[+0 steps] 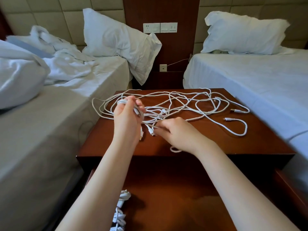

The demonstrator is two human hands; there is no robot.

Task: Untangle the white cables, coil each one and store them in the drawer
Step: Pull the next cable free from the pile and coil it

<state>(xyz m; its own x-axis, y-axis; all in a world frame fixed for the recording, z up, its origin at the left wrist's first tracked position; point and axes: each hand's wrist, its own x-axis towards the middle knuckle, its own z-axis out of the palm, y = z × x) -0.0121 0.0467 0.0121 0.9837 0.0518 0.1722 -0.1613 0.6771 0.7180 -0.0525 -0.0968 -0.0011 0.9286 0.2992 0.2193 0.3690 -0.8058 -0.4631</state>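
A tangle of white cables (191, 104) is spread over the wooden nightstand (216, 145); several of its loops (121, 102) are gripped in the curled fingers of the left hand (126, 115) at the tangle's left. A strand beside a plug (150, 130) is pinched by the right hand (176, 133), just right of the left hand. Coiled cables (122, 207) are seen at the near left of the open drawer (180, 189).

Cables (158, 116): white
Nightstand (208, 144): reddish-brown
Left bed sheets (50, 130): white
Right bed sheets (241, 77): white
Pillows (116, 39): white
Padded wall (103, 4): beige, square quilting
Far panel (166, 10): dark brown
Switch plates (160, 27): white
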